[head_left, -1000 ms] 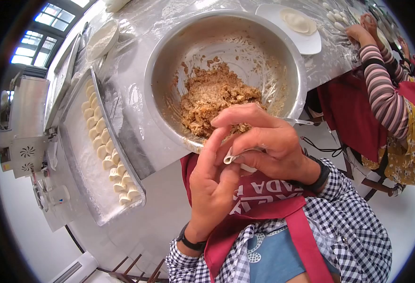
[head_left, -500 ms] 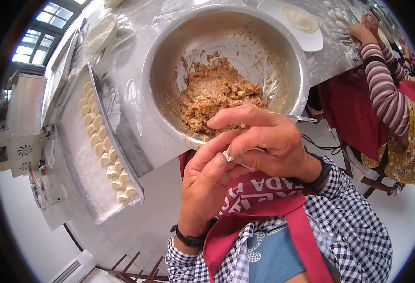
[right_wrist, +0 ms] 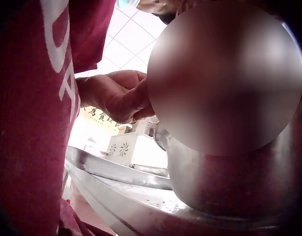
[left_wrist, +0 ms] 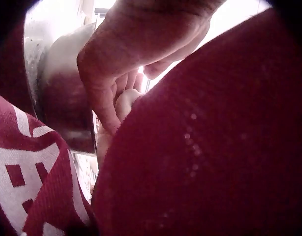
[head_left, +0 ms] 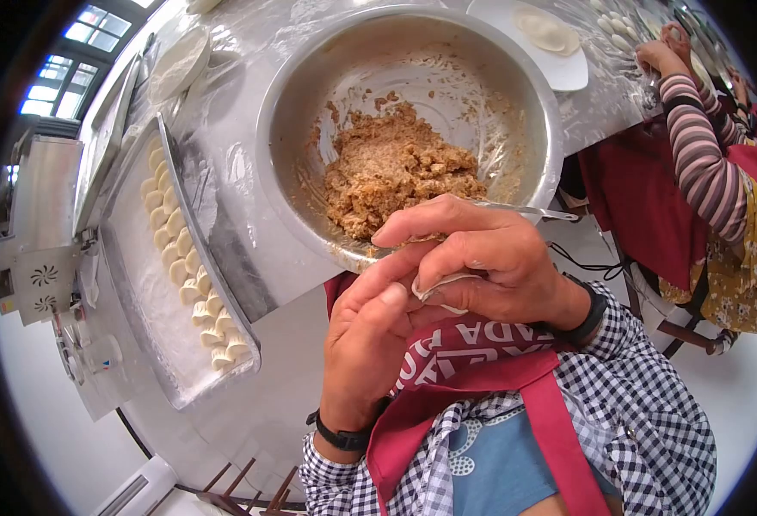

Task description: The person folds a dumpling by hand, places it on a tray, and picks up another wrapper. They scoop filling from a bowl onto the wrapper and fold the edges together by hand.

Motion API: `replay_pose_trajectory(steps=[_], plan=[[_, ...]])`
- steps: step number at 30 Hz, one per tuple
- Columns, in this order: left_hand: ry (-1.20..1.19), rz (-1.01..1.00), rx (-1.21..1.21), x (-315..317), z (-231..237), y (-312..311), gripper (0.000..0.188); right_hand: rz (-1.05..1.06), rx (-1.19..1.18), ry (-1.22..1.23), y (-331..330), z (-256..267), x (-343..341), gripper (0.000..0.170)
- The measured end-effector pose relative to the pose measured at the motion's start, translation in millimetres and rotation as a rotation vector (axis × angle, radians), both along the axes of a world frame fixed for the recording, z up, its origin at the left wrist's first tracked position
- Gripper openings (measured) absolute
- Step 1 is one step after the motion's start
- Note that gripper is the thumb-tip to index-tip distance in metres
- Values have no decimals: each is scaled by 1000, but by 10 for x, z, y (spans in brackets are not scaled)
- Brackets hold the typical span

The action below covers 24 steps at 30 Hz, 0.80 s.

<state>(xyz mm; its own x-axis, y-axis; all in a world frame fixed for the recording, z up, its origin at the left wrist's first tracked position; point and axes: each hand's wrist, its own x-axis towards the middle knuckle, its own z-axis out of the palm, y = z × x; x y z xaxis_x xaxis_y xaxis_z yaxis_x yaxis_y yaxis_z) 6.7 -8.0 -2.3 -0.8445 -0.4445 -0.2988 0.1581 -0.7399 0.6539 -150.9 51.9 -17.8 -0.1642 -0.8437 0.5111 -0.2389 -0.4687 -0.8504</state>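
Note:
Above the near rim of a metal bowl (head_left: 277, 206), both hands meet at a small folded dough piece (head_left: 454, 292). My right hand (head_left: 501, 262) pinches it between curled fingers and thumb. Around its left end are the fingers of my left hand (head_left: 366, 331), the thumb lying a little back from the dough edge; how the lower fingers lie is hidden. Brown minced filling (head_left: 400, 163) fills the bowl's near part, and a metal utensil handle (head_left: 550, 212) sticks out at its right. In the left wrist view a hand (left_wrist: 146, 39) hides the dough.
At left, a floured tray (head_left: 150, 318) holds rows of folded dumplings (head_left: 176, 249). A dish of flour (head_left: 176, 69) stands at the back left, a white plate with wrappers (head_left: 568, 73) at the back right. Another person's striped sleeve (head_left: 701, 163) is at right.
The left thumb moved onto the dough end, then slightly back from it. The open fold seen at that end earlier now looks flatter. The right hand keeps its pinch.

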Motion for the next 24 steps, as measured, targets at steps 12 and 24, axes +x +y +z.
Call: replay_pose_trajectory(steps=[12,24], plan=[[-105,16,-32,-16,49,41,55,17,34,19,13,39,5,12],[-46,-25,-46,29,29,26,57,83,110,-113,38,59,19,15]])
